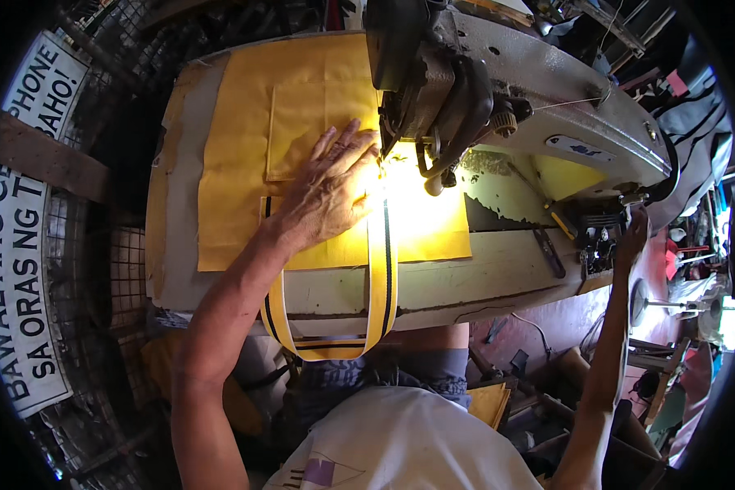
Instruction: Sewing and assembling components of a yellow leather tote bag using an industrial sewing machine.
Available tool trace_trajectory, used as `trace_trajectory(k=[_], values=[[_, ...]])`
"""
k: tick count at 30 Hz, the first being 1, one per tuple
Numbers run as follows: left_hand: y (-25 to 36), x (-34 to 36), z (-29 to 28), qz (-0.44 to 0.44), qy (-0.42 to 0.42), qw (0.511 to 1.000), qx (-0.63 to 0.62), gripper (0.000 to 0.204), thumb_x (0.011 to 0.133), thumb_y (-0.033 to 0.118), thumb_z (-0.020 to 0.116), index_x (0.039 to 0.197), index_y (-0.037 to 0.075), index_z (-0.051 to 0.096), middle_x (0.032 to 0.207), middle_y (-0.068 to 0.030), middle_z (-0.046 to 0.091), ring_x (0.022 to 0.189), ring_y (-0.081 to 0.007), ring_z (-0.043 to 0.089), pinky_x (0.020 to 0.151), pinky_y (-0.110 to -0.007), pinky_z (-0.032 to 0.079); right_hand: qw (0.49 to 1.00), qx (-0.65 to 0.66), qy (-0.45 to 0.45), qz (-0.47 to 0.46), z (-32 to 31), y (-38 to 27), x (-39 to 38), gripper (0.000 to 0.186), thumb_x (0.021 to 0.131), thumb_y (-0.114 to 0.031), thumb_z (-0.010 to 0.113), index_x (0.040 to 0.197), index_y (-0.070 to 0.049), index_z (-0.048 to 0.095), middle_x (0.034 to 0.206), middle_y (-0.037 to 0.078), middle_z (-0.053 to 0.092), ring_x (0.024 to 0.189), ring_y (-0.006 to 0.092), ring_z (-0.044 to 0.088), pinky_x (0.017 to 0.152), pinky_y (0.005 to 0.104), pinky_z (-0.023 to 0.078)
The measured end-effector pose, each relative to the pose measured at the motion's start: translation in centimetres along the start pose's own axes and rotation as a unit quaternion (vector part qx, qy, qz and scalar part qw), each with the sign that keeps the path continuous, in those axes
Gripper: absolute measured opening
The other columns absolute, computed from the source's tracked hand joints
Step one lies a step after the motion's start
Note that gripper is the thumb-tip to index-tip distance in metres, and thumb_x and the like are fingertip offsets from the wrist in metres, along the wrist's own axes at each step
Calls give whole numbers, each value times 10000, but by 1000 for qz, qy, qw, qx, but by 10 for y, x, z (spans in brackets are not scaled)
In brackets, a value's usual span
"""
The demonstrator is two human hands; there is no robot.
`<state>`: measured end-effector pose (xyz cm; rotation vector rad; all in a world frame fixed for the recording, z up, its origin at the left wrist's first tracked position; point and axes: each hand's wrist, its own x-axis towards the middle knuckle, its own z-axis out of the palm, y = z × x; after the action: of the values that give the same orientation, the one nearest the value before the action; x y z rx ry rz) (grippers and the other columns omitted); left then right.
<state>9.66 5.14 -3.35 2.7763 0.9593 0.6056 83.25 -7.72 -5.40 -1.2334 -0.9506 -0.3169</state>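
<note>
Yellow fabric panel (235, 163) in the head view lay spread over the desk (318, 296), its right part beneath the head of the sewing machine (563, 106). A smaller yellow rectangle (302, 114) showed on its upper part. A yellow strap (380, 278) with a dark stripe and pale edging formed a loop; its two sides rested on the panel, and its bend hung past the desk's front edge.

The left hand (328, 189) lay palm down on the panel, its grip wide and flat rather than closed on anything, fingertips just beside the needle area (strong light washed out the cloth there). The right hand (635, 233) was at the machine's far right end, near a small metal fitting (632, 198); whether its grip was holding anything, I could not tell. A tool with a yellow-and-black handle (561, 219) lay left of that hand, beside a tray of small metal parts (603, 237).
</note>
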Motion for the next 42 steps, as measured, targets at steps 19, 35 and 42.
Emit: trace_trajectory(k=[19,35,42], values=[[16,-58,-27,-60,-39,994,89,572,982,328,517,1464,28,454,1583,-159,352,1487,-378,266,1235,-512,169,740,-347,-550,-171,140,-80,185,478,907,-104,568,1376,-28,521,1245,197,601,1130,345,592,993,423,468],[23,-75,-50,-125,26,991,35,107,824,79,708,895,22,651,1003,-105,615,1116,-321,555,990,-438,435,874,-398,-233,-150,88,-202,-116,530,1009,-319,593,1432,-15,495,1374,199,567,1325,349,492,1108,459,392],[-16,-23,-67,-206,-138,927,-282,111,861,83,725,857,-2,654,812,-52,647,822,-150,614,805,-310,495,803,-363,-465,-83,117,-298,-227,292,974,-30,562,1259,-16,626,1177,169,594,1042,347,589,904,440,477]])
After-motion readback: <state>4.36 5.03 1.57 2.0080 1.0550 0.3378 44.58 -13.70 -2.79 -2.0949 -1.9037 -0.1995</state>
